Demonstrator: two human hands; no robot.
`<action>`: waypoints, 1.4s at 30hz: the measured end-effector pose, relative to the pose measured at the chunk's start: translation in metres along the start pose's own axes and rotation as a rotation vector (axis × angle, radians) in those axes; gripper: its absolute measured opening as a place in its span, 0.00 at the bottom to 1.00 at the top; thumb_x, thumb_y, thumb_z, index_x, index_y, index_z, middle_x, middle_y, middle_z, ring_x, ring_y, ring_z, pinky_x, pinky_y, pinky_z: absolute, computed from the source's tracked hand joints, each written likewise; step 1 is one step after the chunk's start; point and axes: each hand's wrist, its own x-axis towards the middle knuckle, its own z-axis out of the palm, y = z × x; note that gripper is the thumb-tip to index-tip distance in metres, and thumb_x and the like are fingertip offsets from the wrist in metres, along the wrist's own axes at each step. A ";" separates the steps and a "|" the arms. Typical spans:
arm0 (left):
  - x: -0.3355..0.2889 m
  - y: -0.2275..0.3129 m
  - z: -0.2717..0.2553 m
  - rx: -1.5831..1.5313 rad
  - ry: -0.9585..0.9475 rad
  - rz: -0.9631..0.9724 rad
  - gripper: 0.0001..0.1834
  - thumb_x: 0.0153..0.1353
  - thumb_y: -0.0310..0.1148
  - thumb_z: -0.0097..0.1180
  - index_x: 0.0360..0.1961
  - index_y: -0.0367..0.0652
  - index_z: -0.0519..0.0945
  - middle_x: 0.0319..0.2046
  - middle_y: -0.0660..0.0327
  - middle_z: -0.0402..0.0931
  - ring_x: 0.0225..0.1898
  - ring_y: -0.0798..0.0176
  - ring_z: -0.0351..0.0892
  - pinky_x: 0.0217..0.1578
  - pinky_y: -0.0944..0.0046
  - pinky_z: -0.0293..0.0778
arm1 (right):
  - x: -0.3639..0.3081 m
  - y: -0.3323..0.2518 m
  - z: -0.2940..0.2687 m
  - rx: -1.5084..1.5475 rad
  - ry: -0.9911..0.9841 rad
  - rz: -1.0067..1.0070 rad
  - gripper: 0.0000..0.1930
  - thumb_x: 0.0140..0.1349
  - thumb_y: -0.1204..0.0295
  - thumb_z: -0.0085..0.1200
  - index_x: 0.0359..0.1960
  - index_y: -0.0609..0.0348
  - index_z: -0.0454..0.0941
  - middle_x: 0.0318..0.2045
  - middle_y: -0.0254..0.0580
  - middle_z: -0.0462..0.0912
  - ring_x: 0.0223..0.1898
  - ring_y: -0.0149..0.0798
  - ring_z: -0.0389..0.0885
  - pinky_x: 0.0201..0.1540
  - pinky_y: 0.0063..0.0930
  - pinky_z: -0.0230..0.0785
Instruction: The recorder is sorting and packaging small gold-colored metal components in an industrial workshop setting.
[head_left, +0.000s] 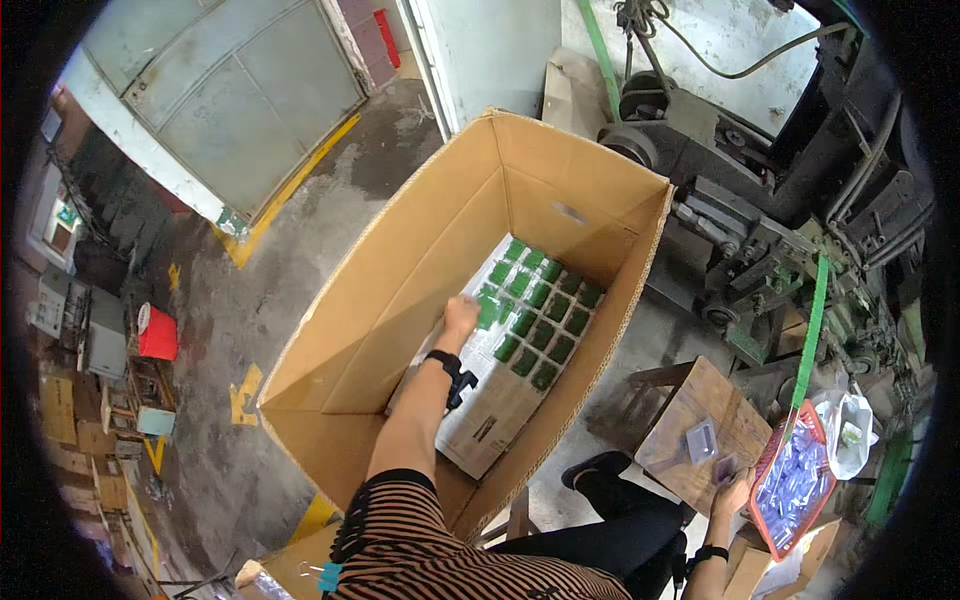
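Inside the tall, open brown cardboard carton (400, 260), the left hand (461, 315) reaches deep, half curled over the packs' left edge; gripping or only touching, can't tell. Likely trouble: the bulky black wrist strap (460, 385), low over the layer, could snag and skew a row. The small green rectangular packs (539, 334), seemingly clear-wrapped, sit in fairly neat rows toward the far right edge of a flat cardboard sheet (475, 440); glossy left, shadowed right. Outside, the right hand (737, 490) pinches a small purplish plastic piece (725, 469) at the brown wooden stool's (672, 457) near right edge, beside a clear rectangular plastic case (702, 441). Farther right: a red plastic basket (777, 447) of violet-tinted clear pieces (795, 482).
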 end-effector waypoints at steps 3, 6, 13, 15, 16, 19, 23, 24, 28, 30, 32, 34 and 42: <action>-0.015 -0.040 0.035 0.175 0.022 -0.135 0.11 0.47 0.26 0.52 0.34 0.39 0.81 0.29 0.47 0.79 0.35 0.52 0.80 0.37 0.58 0.73 | 0.001 0.009 0.001 -0.060 -0.002 -0.083 0.15 0.45 0.81 0.53 0.38 0.65 0.70 0.52 0.59 0.68 0.51 0.56 0.69 0.46 0.42 0.67; -0.024 -0.068 0.047 0.083 0.013 -0.243 0.12 0.49 0.23 0.51 0.36 0.36 0.80 0.34 0.47 0.80 0.37 0.57 0.79 0.40 0.63 0.73 | -0.004 -0.012 -0.010 -0.088 0.027 -0.144 0.15 0.45 0.79 0.54 0.37 0.66 0.71 0.51 0.59 0.69 0.51 0.58 0.69 0.48 0.41 0.67; -0.030 -0.061 0.057 0.387 0.202 -0.024 0.17 0.49 0.26 0.48 0.43 0.41 0.78 0.37 0.43 0.77 0.43 0.45 0.77 0.44 0.53 0.71 | 0.007 -0.015 -0.018 -0.109 -0.157 -0.214 0.09 0.45 0.80 0.46 0.32 0.66 0.71 0.34 0.61 0.77 0.33 0.59 0.76 0.37 0.48 0.68; -0.025 0.026 0.063 0.260 0.007 -0.212 0.20 0.48 0.26 0.47 0.44 0.38 0.76 0.36 0.41 0.77 0.43 0.45 0.76 0.45 0.53 0.70 | 0.005 0.012 -0.030 -0.145 -0.037 -0.329 0.10 0.43 0.81 0.48 0.30 0.63 0.75 0.25 0.56 0.78 0.27 0.56 0.77 0.30 0.46 0.68; -0.013 0.021 0.042 0.176 0.033 -0.074 0.19 0.46 0.27 0.48 0.41 0.33 0.75 0.34 0.39 0.76 0.41 0.42 0.76 0.44 0.51 0.70 | 0.008 -0.002 -0.039 -0.154 -0.077 -0.381 0.09 0.43 0.80 0.49 0.29 0.62 0.76 0.24 0.55 0.78 0.27 0.55 0.77 0.28 0.45 0.68; 0.014 0.115 0.016 0.102 -0.042 0.116 0.15 0.47 0.22 0.45 0.37 0.32 0.77 0.32 0.49 0.78 0.36 0.60 0.76 0.39 0.61 0.71 | 0.015 0.019 -0.021 -0.031 -0.167 -0.175 0.07 0.45 0.73 0.54 0.27 0.62 0.78 0.20 0.56 0.77 0.24 0.54 0.78 0.28 0.45 0.69; -0.025 0.300 -0.025 -0.391 -0.152 0.302 0.10 0.57 0.28 0.52 0.40 0.36 0.78 0.36 0.59 0.78 0.39 0.69 0.75 0.42 0.69 0.70 | 0.025 -0.009 -0.084 0.004 -0.049 -0.010 0.05 0.48 0.75 0.47 0.21 0.60 0.76 0.21 0.58 0.77 0.28 0.57 0.78 0.33 0.46 0.70; -0.045 0.347 -0.029 -0.442 -0.234 0.386 0.11 0.58 0.28 0.51 0.42 0.37 0.76 0.39 0.59 0.77 0.42 0.67 0.75 0.44 0.68 0.70 | 0.029 -0.006 -0.104 0.116 0.054 0.118 0.04 0.50 0.75 0.48 0.24 0.62 0.75 0.21 0.57 0.78 0.28 0.57 0.78 0.33 0.47 0.70; -0.164 0.499 0.012 -0.478 -0.618 0.714 0.15 0.59 0.29 0.50 0.47 0.37 0.74 0.45 0.57 0.74 0.49 0.63 0.73 0.49 0.66 0.69 | 0.043 0.024 -0.188 1.042 0.323 0.347 0.04 0.56 0.76 0.52 0.26 0.64 0.73 0.18 0.41 0.79 0.13 0.28 0.73 0.16 0.23 0.64; -0.228 0.533 0.046 -0.425 -0.828 0.817 0.18 0.57 0.32 0.53 0.48 0.37 0.73 0.46 0.59 0.74 0.49 0.63 0.72 0.49 0.65 0.68 | 0.046 0.005 -0.237 1.328 0.318 0.161 0.04 0.57 0.76 0.53 0.29 0.63 0.74 0.18 0.38 0.78 0.15 0.24 0.71 0.16 0.16 0.62; -0.283 0.529 0.094 -0.505 -1.091 0.611 0.25 0.58 0.41 0.55 0.53 0.38 0.69 0.47 0.57 0.73 0.49 0.64 0.70 0.48 0.66 0.68 | 0.043 -0.031 -0.269 1.482 0.138 0.086 0.03 0.57 0.75 0.55 0.30 0.61 0.76 0.18 0.35 0.78 0.16 0.22 0.72 0.17 0.13 0.61; -0.316 0.503 0.137 -0.583 -1.199 0.389 0.25 0.62 0.43 0.50 0.54 0.37 0.66 0.45 0.57 0.73 0.43 0.65 0.73 0.43 0.65 0.71 | 0.044 -0.065 -0.273 1.452 -0.041 0.007 0.04 0.57 0.75 0.55 0.28 0.61 0.76 0.17 0.32 0.76 0.15 0.21 0.71 0.15 0.14 0.61; -0.365 0.388 0.185 -0.901 -0.934 -0.379 0.15 0.66 0.39 0.40 0.49 0.40 0.67 0.32 0.56 0.75 0.32 0.60 0.79 0.29 0.64 0.78 | 0.103 -0.049 -0.223 0.797 0.042 -0.455 0.20 0.50 0.81 0.50 0.47 0.52 0.72 0.40 0.56 0.75 0.42 0.58 0.73 0.44 0.42 0.67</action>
